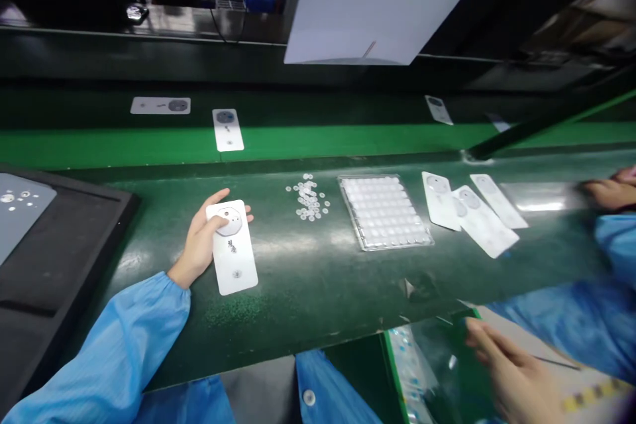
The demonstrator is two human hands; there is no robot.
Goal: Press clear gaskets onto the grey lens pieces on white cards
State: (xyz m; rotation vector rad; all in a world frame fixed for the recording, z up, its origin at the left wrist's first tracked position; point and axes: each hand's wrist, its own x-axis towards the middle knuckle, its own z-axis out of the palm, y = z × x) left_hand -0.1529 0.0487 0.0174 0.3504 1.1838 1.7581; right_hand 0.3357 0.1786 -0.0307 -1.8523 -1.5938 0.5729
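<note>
My left hand holds a white rectangular panel upright by its upper left edge, thumb over the round grey-outlined area on its face. To its right lies a loose pile of small translucent discs. Beyond these is a clear tray with rows of whitish round pieces. My right hand is low at the right, blurred, its thumb and fingers pinched together. A thin dark stick shows beside it, but what the fingers hold is unclear. Beneath that hand is a clear bag with small blue-and-white pieces.
Several similar white panels lie at the right, some overlapping; others rest on the green strip behind. A black tray stands at the left. A white sheet hangs overhead. A co-worker's hand is at the right edge.
</note>
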